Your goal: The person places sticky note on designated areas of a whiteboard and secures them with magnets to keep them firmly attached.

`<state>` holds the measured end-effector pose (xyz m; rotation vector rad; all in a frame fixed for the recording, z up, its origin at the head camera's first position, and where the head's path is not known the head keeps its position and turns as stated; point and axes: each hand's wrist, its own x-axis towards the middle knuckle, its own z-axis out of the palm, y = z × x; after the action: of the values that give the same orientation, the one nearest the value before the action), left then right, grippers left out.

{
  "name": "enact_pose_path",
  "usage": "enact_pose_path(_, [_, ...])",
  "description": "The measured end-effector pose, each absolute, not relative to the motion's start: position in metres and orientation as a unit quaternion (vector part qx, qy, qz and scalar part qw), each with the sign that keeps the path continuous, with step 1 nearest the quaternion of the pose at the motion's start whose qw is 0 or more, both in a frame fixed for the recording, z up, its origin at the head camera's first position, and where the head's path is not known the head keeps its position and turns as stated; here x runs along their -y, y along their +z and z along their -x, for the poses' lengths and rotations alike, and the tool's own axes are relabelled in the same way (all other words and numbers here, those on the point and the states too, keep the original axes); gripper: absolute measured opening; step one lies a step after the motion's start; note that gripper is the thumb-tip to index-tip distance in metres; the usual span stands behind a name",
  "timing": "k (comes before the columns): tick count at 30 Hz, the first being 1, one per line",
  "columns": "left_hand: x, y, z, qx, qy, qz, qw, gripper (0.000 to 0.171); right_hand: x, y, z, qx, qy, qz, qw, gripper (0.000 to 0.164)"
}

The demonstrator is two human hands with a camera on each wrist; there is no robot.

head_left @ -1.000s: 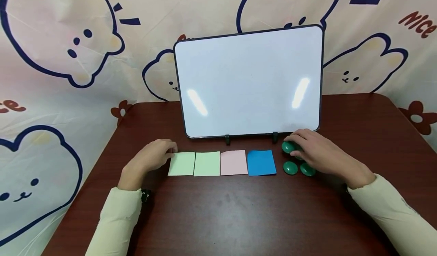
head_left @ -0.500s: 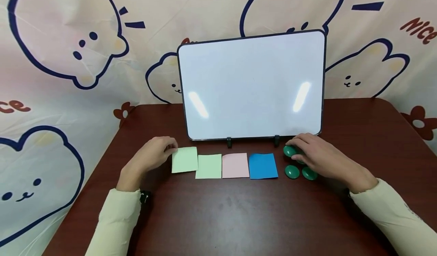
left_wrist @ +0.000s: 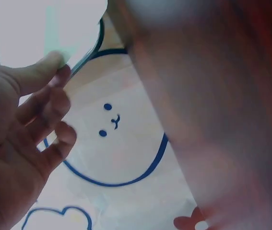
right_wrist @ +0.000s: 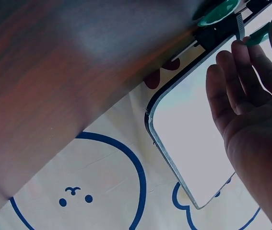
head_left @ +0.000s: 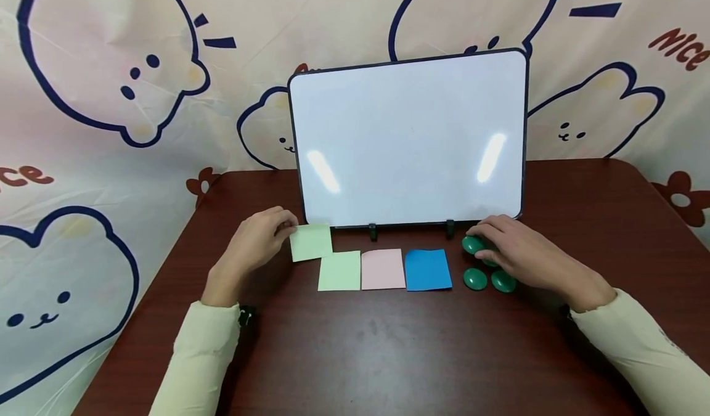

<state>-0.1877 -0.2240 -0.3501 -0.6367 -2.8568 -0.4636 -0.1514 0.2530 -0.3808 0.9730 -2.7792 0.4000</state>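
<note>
My left hand (head_left: 256,243) pinches a light green sticky note (head_left: 312,243) by its upper left edge. The note is raised off the table, below the whiteboard's lower left corner; in the left wrist view thumb and forefinger meet on its washed-out edge. Lying in a row are another light green sticky note (head_left: 339,271), a pink one (head_left: 383,269) and a blue one (head_left: 428,270). My right hand (head_left: 518,252) pinches a round, glossy green magnet (right_wrist: 258,36) between thumb and fingers. Two more magnets (head_left: 474,279) lie just in front, and another is partly hidden under the fingers.
A whiteboard (head_left: 407,138) stands tilted back at the rear of the table, held by small black stands (head_left: 373,232). Behind it hangs a cloth (head_left: 111,175) printed with cartoon bears. Dark brown tabletop (head_left: 377,354) stretches across the front.
My left hand has lifted the leftmost light green note from the row and carried it up and right, towards the whiteboard. The right hand stays at the magnets. The view has shifted slightly.
</note>
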Motion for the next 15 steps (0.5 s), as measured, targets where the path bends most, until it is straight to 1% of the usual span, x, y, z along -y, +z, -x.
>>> enact_pose_path(6, [0.213, -0.362, 0.193, 0.934, -0.130, 0.270, 0.194, 0.008, -0.253, -0.380, 0.153, 0.933, 0.132, -0.325, 0.079, 0.036])
enact_pose_path(9, [0.204, -0.366, 0.197, 0.918, -0.117, 0.296, 0.236, 0.009, -0.254, -0.380, 0.153, 0.934, 0.132, -0.322, 0.078, 0.037])
enact_pose_path(12, [0.198, -0.368, 0.201, 0.909, -0.121, 0.306, 0.256, 0.008, -0.255, -0.380, 0.152, 0.934, 0.132, -0.322, 0.079, 0.037])
enact_pose_path(15, [0.195, -0.371, 0.204, 0.905, -0.150, 0.302, 0.258, 0.008, -0.255, -0.381, 0.152, 0.934, 0.132, -0.323, 0.081, 0.037])
